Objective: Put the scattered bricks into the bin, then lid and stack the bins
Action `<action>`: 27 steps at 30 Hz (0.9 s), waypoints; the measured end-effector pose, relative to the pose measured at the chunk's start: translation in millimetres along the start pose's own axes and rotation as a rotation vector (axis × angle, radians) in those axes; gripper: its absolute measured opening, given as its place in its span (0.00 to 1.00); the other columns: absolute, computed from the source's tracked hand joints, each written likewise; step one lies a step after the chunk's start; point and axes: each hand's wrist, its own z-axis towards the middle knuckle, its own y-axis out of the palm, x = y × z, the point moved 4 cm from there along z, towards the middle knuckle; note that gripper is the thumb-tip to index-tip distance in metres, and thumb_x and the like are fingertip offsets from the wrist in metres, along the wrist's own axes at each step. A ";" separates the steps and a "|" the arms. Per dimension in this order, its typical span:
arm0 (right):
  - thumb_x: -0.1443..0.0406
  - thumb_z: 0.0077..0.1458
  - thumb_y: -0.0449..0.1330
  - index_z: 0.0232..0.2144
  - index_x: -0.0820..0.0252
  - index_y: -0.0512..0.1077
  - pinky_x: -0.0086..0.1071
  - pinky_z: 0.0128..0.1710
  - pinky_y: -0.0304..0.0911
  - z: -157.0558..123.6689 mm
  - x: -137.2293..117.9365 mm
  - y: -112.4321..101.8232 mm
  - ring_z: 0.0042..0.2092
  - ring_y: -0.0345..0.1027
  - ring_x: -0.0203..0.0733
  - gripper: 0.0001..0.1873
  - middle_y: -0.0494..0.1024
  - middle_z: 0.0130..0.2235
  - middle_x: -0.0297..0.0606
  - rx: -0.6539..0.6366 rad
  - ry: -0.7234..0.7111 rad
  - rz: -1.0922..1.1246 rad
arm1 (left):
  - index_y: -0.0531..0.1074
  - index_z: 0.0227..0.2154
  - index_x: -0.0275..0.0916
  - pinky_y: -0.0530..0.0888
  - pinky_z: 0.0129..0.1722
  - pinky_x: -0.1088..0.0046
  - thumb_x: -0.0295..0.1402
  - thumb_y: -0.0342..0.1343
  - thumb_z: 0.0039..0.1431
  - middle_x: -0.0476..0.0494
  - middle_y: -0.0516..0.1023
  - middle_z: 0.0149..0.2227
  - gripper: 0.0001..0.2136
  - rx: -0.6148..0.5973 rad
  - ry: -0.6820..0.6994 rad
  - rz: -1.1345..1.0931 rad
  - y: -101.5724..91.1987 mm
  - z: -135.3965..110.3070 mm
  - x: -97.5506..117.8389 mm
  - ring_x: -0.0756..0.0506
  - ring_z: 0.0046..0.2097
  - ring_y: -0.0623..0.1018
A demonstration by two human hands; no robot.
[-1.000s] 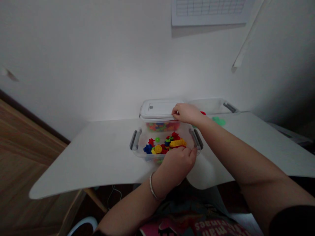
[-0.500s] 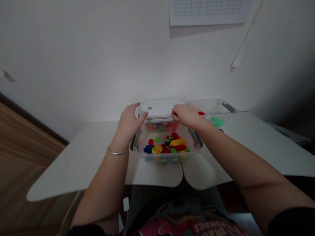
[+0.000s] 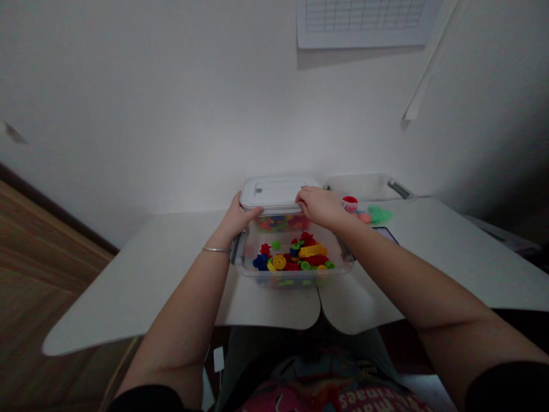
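A clear plastic box [image 3: 281,222] full of colourful pieces stands against the wall, its white lid [image 3: 274,193] on top. My left hand [image 3: 239,219] wraps the lid's left front corner, thumb along the front edge and fingers down the side. At the lid's right front, my right hand [image 3: 321,207] is closed on the edge with curled fingertips. Directly in front is an uncovered clear bin [image 3: 295,274] with grey handles, holding several red, yellow, blue and green toy pieces [image 3: 312,250]. My hands partly hide the lidded box's sides.
To the right at the back lies another clear bin [image 3: 364,184]. Near it are a red-rimmed cup [image 3: 350,201], a green object [image 3: 380,214] and a phone [image 3: 385,233]. The white table [image 3: 180,257] has a seam and rounded front corners; a wall stands behind it.
My left hand has come down from above the lid's left corner and closed around it, thumb on the front edge. My right hand stays at the lid's right front, shifted slightly.
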 end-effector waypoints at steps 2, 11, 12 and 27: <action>0.68 0.61 0.50 0.38 0.57 0.74 0.34 0.36 0.61 1.8 0.4 -1.7 0.44 0.71 0.46 0.13 0.78 0.44 0.40 0.001 0.019 0.019 | 0.56 0.58 0.31 0.65 0.61 0.57 0.35 0.66 0.45 0.27 0.66 0.59 0.38 0.031 -0.071 0.007 -0.2 0.4 -0.9 0.37 0.59 0.69; 0.68 0.61 0.48 0.40 0.62 0.72 0.38 0.45 0.58 12.9 2.3 -26.2 0.44 0.68 0.49 0.14 0.76 0.43 0.46 0.170 0.042 0.047 | 0.63 0.51 0.35 0.69 0.57 0.58 0.31 0.65 0.43 0.33 0.71 0.55 0.30 0.026 -0.014 -0.069 4.0 4.2 3.5 0.40 0.55 0.73; 0.67 0.61 0.47 0.40 0.62 0.72 0.38 0.44 0.58 13.0 2.9 -27.2 0.44 0.68 0.49 0.14 0.76 0.43 0.47 0.181 0.049 0.059 | 0.64 0.51 0.35 0.70 0.56 0.57 0.32 0.65 0.44 0.34 0.71 0.54 0.30 0.017 0.009 -0.062 3.6 3.9 3.3 0.40 0.54 0.74; 0.63 0.62 0.47 0.38 0.55 0.71 0.46 0.53 0.54 -30.7 1.8 -56.7 0.48 0.64 0.50 0.12 0.75 0.41 0.43 0.388 -0.035 0.209 | 0.74 0.39 0.40 0.71 0.54 0.62 0.34 0.55 0.60 0.43 0.79 0.44 0.07 0.262 0.568 0.406 -30.0 -26.0 67.5 0.45 0.49 0.77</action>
